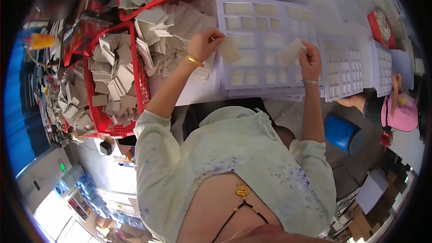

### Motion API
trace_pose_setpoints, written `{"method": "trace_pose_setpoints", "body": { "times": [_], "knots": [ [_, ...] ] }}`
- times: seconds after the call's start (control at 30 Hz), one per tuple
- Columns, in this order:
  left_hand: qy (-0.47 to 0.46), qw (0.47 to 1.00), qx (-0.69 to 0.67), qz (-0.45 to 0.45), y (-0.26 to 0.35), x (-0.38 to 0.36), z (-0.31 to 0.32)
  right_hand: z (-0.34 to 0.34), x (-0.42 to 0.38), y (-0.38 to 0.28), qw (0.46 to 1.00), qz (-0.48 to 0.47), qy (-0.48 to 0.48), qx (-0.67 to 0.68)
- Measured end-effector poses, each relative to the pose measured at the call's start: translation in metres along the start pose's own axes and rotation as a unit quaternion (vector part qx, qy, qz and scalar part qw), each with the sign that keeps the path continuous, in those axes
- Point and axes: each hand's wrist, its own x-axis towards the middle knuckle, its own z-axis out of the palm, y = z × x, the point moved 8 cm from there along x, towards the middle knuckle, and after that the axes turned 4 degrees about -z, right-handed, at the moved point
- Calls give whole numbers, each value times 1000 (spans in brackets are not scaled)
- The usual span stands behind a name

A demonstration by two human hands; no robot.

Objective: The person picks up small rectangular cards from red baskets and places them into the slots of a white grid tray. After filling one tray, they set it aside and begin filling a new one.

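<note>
My left hand pinches a beige cardboard piece by its edge, over the left side of a white sheet with rectangular openings. In my right hand is another cardboard piece, held at its right end and tilted above the same sheet. Several such sheets lie stacked under it, and beige shows in its openings. Left of my left hand spreads a loose heap of cardboard pieces.
Two red plastic baskets full of cardboard pieces stand at the left. Further right are more white sheets with openings, a red container and a person in pink. A blue bin stands on the floor at my right.
</note>
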Motion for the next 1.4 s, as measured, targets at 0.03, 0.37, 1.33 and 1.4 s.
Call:
{"method": "trace_pose_setpoints", "body": {
  "times": [0.03, 0.37, 1.33, 1.4],
  "knots": [
    [-9, 999, 33, 38, 6, 9, 10, -1, 0, 1, 1000, 7, 3, 0],
    [-103, 983, -83, -125, -18, -7, 74, 25, -1, 10, 993, 100, 12, 69],
    [21, 961, 269, 58, -5, -71, 81, 153, 38, 52, 968, -11, -149, -204],
    [4, 957, 282, 70, -5, -71, 84, 157, 38, 55, 962, -17, -157, -224]
  ]
}}
